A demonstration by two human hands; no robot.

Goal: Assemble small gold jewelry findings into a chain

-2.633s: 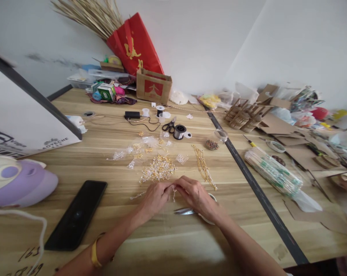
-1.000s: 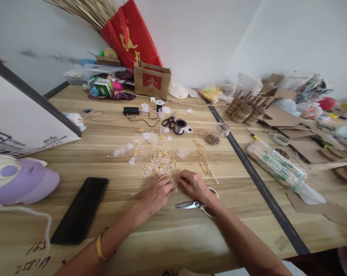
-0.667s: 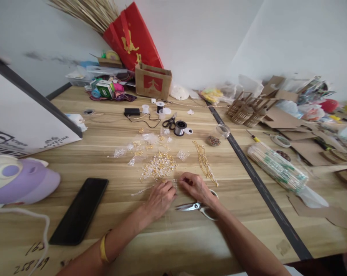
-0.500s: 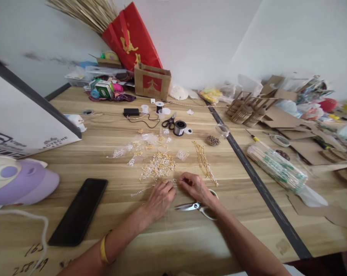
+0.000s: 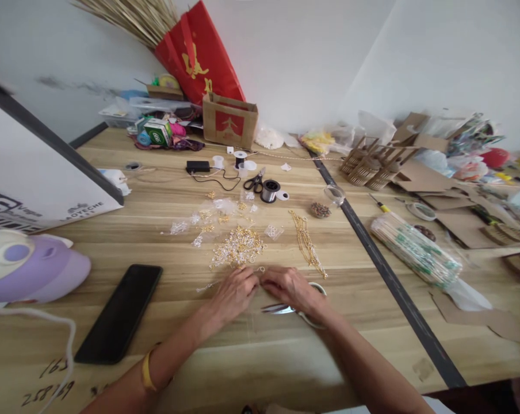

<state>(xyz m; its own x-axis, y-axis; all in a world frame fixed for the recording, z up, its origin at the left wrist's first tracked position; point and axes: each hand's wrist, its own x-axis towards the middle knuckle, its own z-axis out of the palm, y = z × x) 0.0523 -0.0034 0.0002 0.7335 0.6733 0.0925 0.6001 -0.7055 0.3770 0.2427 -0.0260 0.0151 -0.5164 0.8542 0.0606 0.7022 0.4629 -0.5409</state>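
Note:
My left hand [image 5: 236,292] is closed in a pinch on a thin silver chain [image 5: 206,287], whose tail trails out to its left on the wood. A small ring [image 5: 261,269] shows just beyond the fingertips. Close beside it, my right hand [image 5: 288,285] has its fingers pressed together; whatever lies between them is hidden. Under the right wrist lie scissors with pale handles [image 5: 281,309], partly covered. Ahead of both hands spreads a pile of gold and silver findings [image 5: 239,247]. Gold chains [image 5: 305,244] lie to the right.
A black phone [image 5: 119,313] and a purple-white device [image 5: 35,265] lie left. Behind the pile are small plastic bags [image 5: 180,225], black scissors [image 5: 254,182] and a wire spool [image 5: 270,191]. A bead jar [image 5: 320,210] and a pack of sticks [image 5: 415,247] stand right.
My right hand has moved left, and its fingertips now nearly meet those of my left hand. The left hand has shifted slightly left and stays pinched.

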